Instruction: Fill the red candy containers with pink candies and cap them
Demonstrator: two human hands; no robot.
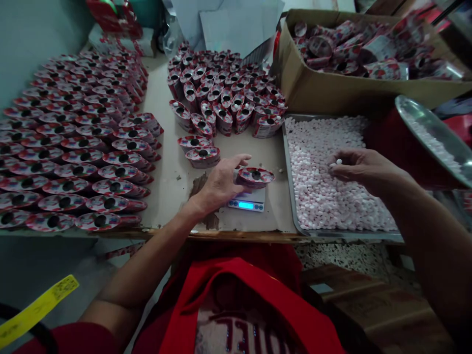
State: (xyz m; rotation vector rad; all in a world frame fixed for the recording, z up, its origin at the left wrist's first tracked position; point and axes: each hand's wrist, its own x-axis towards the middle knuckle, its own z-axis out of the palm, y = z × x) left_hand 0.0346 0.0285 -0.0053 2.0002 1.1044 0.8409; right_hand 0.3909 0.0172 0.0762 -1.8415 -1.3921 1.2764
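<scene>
My left hand (223, 182) is at the left end of a small oval pouch (255, 183) with a red and white print and a round dark opening on top. Thumb and index finger are spread around that end; firm contact cannot be made out. The pouch stands upright on a small digital scale (260, 197) with a lit blue display, its digits too blurred to read. Over a metal tray (289, 182) full of small white pellets (313, 196), my right hand (359, 164) is closed in a pinch, with white pellets showing at the fingertips.
Rows of similar pouches (79, 142) fill the table's left side. Another group (221, 93) stands behind the scale, some with white pellets in their openings. A cardboard box (313, 88) of printed packaging is behind the tray. A metal scoop (435, 142) holding pellets sits at right.
</scene>
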